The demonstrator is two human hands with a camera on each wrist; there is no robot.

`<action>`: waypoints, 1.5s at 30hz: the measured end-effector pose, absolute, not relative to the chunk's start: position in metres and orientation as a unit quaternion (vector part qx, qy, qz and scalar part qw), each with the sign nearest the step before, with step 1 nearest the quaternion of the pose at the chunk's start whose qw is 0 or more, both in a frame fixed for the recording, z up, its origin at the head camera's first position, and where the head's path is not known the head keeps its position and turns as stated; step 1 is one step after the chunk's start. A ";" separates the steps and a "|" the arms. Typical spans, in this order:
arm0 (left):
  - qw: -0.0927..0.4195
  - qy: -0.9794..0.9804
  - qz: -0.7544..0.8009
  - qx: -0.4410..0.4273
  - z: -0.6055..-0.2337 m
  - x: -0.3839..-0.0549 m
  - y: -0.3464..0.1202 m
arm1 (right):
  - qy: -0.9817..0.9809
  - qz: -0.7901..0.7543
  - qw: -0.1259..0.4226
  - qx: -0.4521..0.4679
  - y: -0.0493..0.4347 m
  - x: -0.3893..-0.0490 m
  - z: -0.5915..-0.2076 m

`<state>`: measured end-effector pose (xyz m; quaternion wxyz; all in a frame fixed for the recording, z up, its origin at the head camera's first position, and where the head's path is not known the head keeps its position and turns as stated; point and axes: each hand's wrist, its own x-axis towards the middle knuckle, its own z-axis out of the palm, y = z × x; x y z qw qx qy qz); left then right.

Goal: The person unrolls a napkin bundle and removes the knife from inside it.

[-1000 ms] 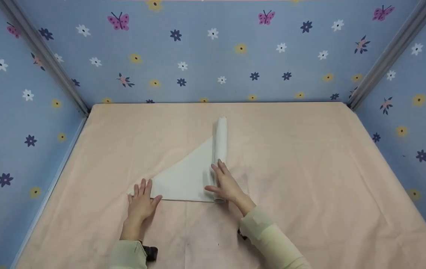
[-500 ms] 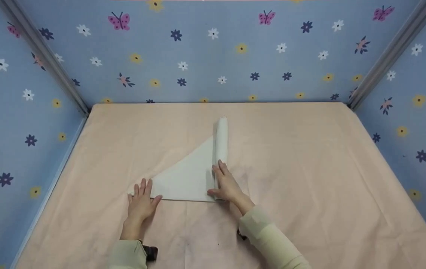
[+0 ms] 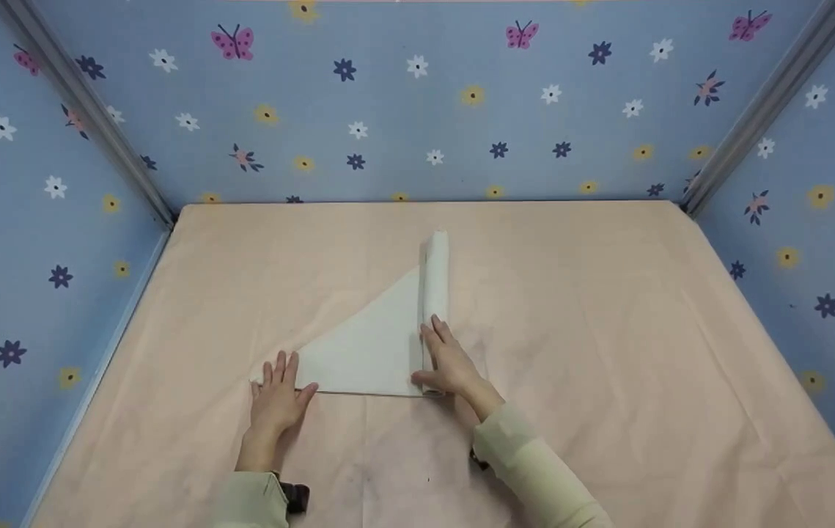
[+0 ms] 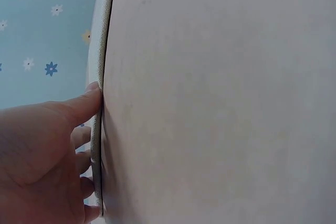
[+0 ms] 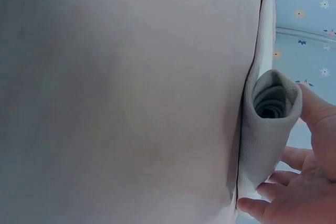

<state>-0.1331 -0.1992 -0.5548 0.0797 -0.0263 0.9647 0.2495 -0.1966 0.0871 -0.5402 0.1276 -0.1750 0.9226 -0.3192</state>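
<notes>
A pale white cloth (image 3: 362,345) lies flat on the table, its left part tapering to a corner. Its right part is wound into a long roll (image 3: 436,271) pointing away from me. My left hand (image 3: 278,403) rests with spread fingers on the left corner; in the left wrist view its thumb (image 4: 86,103) touches the cloth's near edge. My right hand (image 3: 454,367) holds the near end of the roll, thumb on the left side and fingers over the top. The right wrist view shows the roll's spiral end (image 5: 270,103) between thumb and fingers (image 5: 278,182).
A peach tablecloth (image 3: 593,315) with slight creases covers the table. Blue flowered panels (image 3: 402,103) stand behind and on both sides, with grey posts (image 3: 762,95) at the back corners. A dark wrist device (image 3: 296,497) sits on the left wrist.
My right hand and the roll have shifted slightly to the right, and the right thumb has drawn in closer to the roll. The left hand has stayed in place.
</notes>
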 end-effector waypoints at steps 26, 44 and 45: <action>0.086 0.964 0.250 -0.025 -0.557 -0.134 -0.201 | 0.916 -0.326 0.143 -0.183 0.113 -0.199 -0.537; 0.076 0.965 0.248 -0.028 -0.556 -0.133 -0.200 | 0.912 -0.322 0.156 -0.200 0.130 -0.200 -0.535; 0.077 0.965 0.249 -0.029 -0.556 -0.133 -0.199 | 0.912 -0.320 0.156 -0.201 0.130 -0.200 -0.535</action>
